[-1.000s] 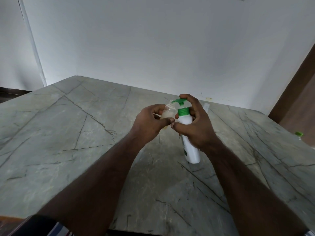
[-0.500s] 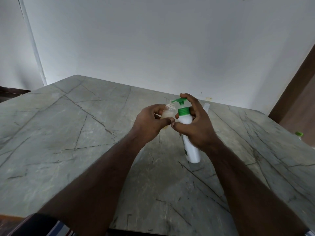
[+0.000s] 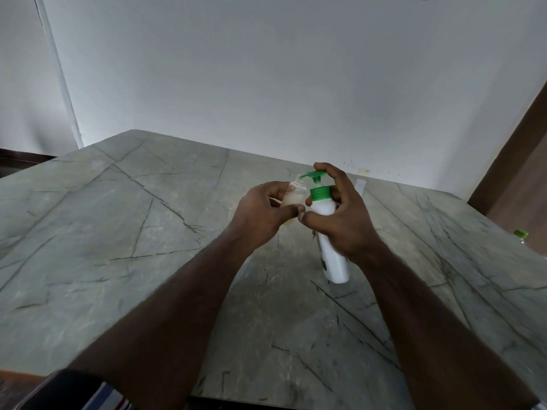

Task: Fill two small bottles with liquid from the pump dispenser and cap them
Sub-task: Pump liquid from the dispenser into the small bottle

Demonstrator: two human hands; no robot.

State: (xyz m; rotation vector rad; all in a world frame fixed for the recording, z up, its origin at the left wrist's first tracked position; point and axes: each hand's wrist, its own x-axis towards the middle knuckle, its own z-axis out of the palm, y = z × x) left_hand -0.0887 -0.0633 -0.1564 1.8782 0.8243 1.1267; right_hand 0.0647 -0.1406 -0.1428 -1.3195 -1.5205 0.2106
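My left hand [image 3: 260, 214] grips a small clear bottle [image 3: 293, 195] holding pale liquid, its open mouth right under the green spout. My right hand [image 3: 340, 220] is wrapped round the white pump dispenser [image 3: 331, 255], with the index finger on top of its green pump head [image 3: 313, 174]. The dispenser stands tilted on the grey marble table [image 3: 148, 232]. A second small clear bottle [image 3: 360, 184] peeks out behind my right hand, mostly hidden.
A green-capped object [image 3: 521, 233] sits at the table's right edge. A white wall runs behind the table, and a brown wooden panel [image 3: 521, 161] stands at the right. The table's near edge is at the bottom.
The pump head has risen slightly, showing more of its stem. Both hands and the small bottle stay in the same place.
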